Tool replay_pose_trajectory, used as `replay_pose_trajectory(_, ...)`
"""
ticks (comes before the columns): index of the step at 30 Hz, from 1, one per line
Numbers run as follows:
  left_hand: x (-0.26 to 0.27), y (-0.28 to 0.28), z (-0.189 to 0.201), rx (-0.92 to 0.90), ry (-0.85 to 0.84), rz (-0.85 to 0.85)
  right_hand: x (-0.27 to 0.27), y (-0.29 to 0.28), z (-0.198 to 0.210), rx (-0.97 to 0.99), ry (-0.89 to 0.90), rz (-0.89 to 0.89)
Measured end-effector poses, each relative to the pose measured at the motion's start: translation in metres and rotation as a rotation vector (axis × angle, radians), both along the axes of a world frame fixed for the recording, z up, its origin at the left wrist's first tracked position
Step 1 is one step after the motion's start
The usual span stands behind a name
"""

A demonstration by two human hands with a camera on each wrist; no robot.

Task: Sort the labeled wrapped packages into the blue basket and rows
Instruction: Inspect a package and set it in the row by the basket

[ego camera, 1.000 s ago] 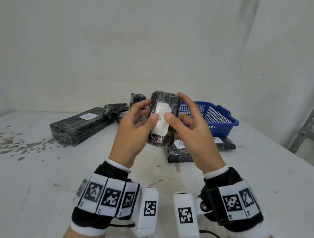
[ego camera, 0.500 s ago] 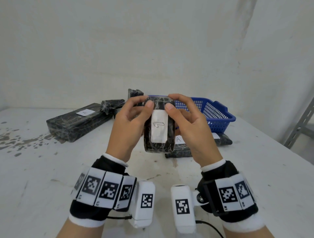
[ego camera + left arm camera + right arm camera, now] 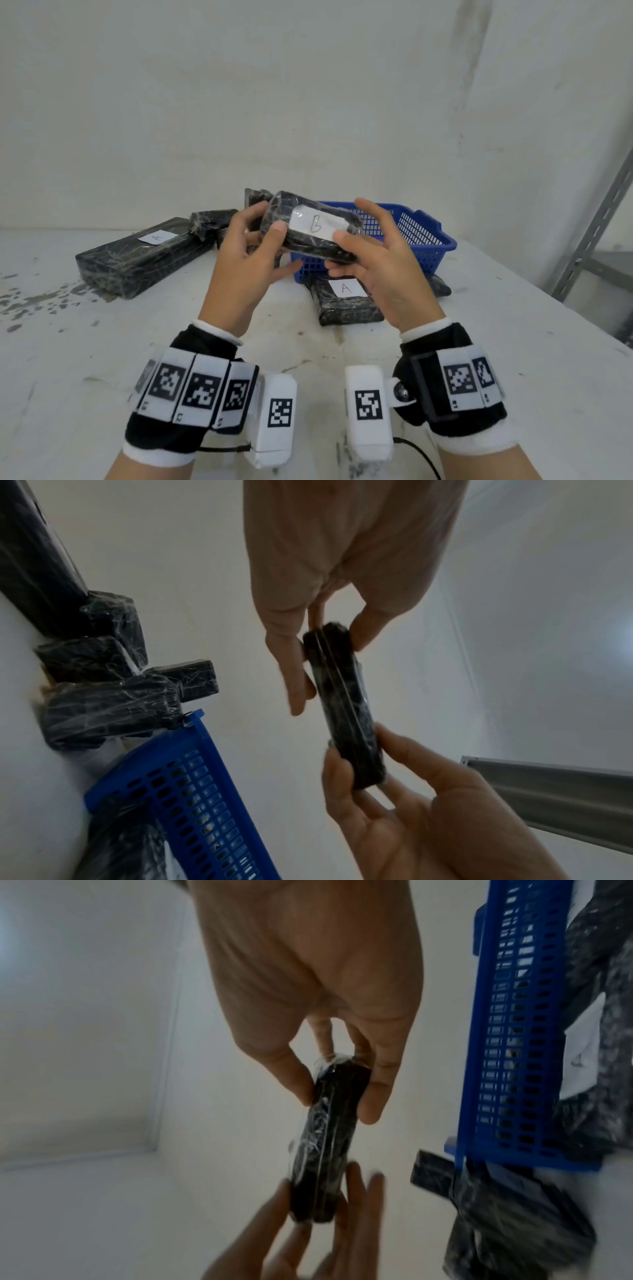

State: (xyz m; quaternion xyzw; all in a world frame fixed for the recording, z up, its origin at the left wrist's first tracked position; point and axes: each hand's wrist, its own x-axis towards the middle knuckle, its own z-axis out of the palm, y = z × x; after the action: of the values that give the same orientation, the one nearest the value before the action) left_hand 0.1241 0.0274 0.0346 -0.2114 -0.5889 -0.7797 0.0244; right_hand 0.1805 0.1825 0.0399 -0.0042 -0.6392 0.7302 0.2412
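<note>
I hold a black wrapped package (image 3: 310, 228) in the air between both hands, in front of the blue basket (image 3: 423, 236). Its white label reads B and faces up. My left hand (image 3: 270, 219) pinches its left end with thumb on top and fingers behind. My right hand (image 3: 354, 236) pinches the right end the same way. The left wrist view shows the package (image 3: 346, 710) edge-on, as does the right wrist view (image 3: 325, 1150). The basket's inside is mostly hidden behind the package.
A package labelled A (image 3: 346, 301) lies on the table against the basket's front. A long package labelled A (image 3: 137, 257) lies at the left, with smaller wrapped packages (image 3: 212, 221) behind it. A metal shelf upright (image 3: 596, 222) stands past the table's right edge.
The package has turned from upright to lying sideways, so its label now reads B facing up. Both hands kept hold and shifted slightly toward the basket.
</note>
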Motion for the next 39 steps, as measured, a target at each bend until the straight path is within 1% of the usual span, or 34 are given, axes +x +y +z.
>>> replay_pose_trajectory(2,-0.002,0.002,-0.004,-0.120,-0.028,-0.017,0.001,0.015,0.003,-0.047,-0.028,-0.091)
replay_pose_trajectory(6,-0.009,0.009,-0.015,-0.331,-0.062,0.005,0.008,0.061,-0.001,-0.016,-0.141,-0.275)
replay_pose_trajectory(8,-0.015,0.012,-0.020,-0.404,-0.108,0.021,0.013,0.087,-0.008,-0.020,-0.197,-0.320)
replay_pose_trajectory(11,-0.024,0.016,-0.029,-0.506,-0.181,0.020,0.019,0.122,-0.024,-0.007,-0.341,-0.382)
replay_pose_trajectory(15,-0.034,0.024,-0.039,-0.620,-0.308,-0.059,0.023,0.147,-0.046,0.023,-0.525,-0.474)
replay_pose_trajectory(19,-0.039,0.036,-0.045,-0.646,-0.402,-0.162,0.022,0.152,-0.057,0.039,-0.653,-0.505)
replay_pose_trajectory(22,-0.040,0.044,-0.051,-0.621,-0.461,-0.235,0.017,0.155,-0.064,0.186,-0.766,-0.581)
replay_pose_trajectory(25,-0.043,0.049,-0.057,-0.597,-0.482,-0.294,0.014,0.156,-0.067,0.257,-0.784,-0.599)
replay_pose_trajectory(30,-0.046,0.050,-0.058,-0.609,-0.511,-0.276,0.015,0.158,-0.065,0.307,-0.806,-0.569)
replay_pose_trajectory(32,-0.047,0.049,-0.054,-0.628,-0.499,-0.239,0.016,0.155,-0.058,0.394,-0.845,-0.585)
replay_pose_trajectory(34,-0.055,0.046,-0.047,-0.639,-0.489,-0.149,0.018,0.151,-0.050,0.464,-0.836,-0.656)
replay_pose_trajectory(35,-0.062,0.044,-0.043,-0.632,-0.476,-0.084,0.016,0.146,-0.046,0.481,-0.801,-0.676)
replay_pose_trajectory(37,-0.083,0.037,-0.036,-0.605,-0.421,0.071,0.011,0.138,-0.040,0.445,-0.679,-0.689)
replay_pose_trajectory(39,-0.102,0.032,-0.031,-0.674,-0.355,0.219,0.006,0.127,-0.034,0.364,-0.550,-0.661)
